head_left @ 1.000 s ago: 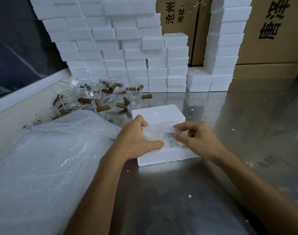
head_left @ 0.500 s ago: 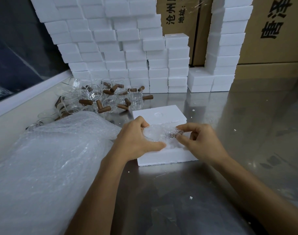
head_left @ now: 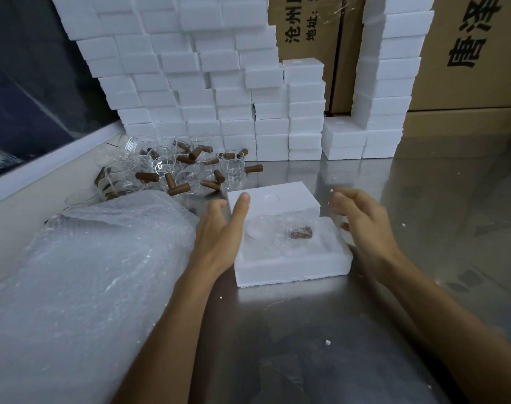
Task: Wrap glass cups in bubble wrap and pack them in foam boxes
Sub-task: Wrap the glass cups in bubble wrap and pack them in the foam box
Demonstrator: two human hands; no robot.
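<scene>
1. The steel table (head_left: 306, 330) runs wide and bare toward the person and to the right; a wall of stacked foam boxes (head_left: 190, 83) closes the far edge, with cardboard cartons (head_left: 466, 53) behind it.
2. A roll of bubble wrap (head_left: 88, 272) fills the left side, its near flank just beside the left forearm, so room to move is tight on that side and free on the right.
3. A cluster of unwrapped glass cups with brown handles (head_left: 178, 170) lies beyond the roll, left of the work.
4. The open foam box base (head_left: 292, 266) sits between the two hands, its long axis across the view; its lid (head_left: 273, 198) lies touching the far edge, a little higher.
5. The wrapped cup (head_left: 277, 234) lies on its side in the cavity, handle end to the right.
6. The left hand (head_left: 222, 231) is released, fingers straight, at the box's left wall and already reaching the lid's left end; the right hand (head_left: 362, 223) is also loose and holding nothing (fingers only lightly bent), just off the right wall.
7. Judging by this, closing comes next: the lid lies straight ahead of both hands, the left one nearer.
</scene>
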